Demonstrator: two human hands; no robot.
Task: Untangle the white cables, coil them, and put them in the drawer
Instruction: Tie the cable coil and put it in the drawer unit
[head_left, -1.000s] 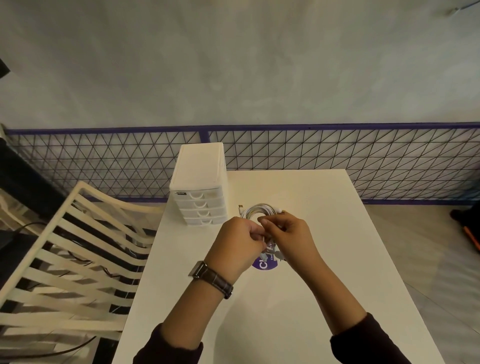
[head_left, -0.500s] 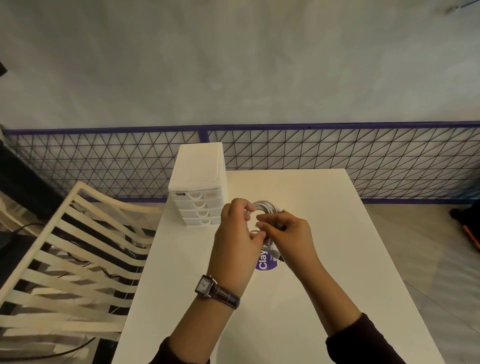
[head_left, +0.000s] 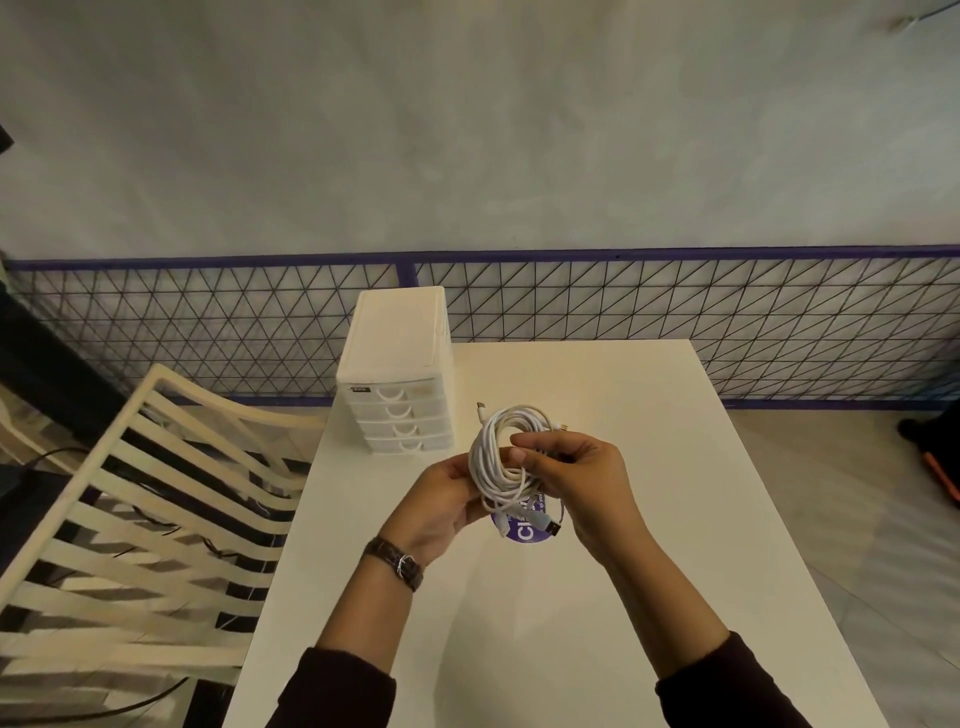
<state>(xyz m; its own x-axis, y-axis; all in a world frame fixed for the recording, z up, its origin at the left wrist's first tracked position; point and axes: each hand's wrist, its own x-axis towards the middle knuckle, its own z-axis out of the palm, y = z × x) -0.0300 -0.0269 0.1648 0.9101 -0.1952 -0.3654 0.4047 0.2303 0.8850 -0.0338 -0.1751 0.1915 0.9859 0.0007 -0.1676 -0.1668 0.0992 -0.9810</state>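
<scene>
A bundle of white cables (head_left: 498, 457) is looped into a rough coil above the white table (head_left: 649, 415). My right hand (head_left: 576, 478) grips the coil's right side, thumb and fingers pinched over the loops. My left hand (head_left: 441, 499) cups the coil from below left, palm up. One plug sticks up at the coil's top left; two more plug ends dangle below, over a purple round sticker (head_left: 524, 532). A small white drawer unit (head_left: 397, 374) stands at the table's far left, all its drawers closed.
A cream slatted chair (head_left: 130, 519) stands left of the table. A purple-framed wire mesh fence (head_left: 675, 322) runs behind the table along a grey wall. Dark cords lie on the floor under the chair.
My left hand has turned palm up and dropped beneath the coil, which was hidden behind both hands before. The coil now shows in full, held slightly higher.
</scene>
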